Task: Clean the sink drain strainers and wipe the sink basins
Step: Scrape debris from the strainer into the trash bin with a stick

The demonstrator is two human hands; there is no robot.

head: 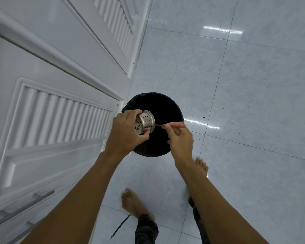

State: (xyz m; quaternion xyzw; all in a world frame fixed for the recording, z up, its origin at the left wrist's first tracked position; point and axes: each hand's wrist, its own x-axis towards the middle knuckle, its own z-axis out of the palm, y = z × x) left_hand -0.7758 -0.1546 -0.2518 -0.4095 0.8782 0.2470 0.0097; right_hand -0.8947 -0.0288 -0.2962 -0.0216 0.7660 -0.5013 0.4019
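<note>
My left hand (126, 131) grips a perforated steel drain strainer (146, 123), tipped on its side with its open mouth facing right. It hangs over a black bin (167, 110) lined with a black bag on the floor. My right hand (180, 138) pinches a thin red stick (173, 126) between thumb and fingers. The stick's left tip sits just at the strainer's rim. What lies inside the strainer is hidden.
White louvred cabinet doors (60, 120) with metal bar handles (25, 205) stand close on the left. Glossy pale floor tiles (245, 94) stretch to the right, with a few dark specks. My bare feet (132, 203) stand just behind the bin.
</note>
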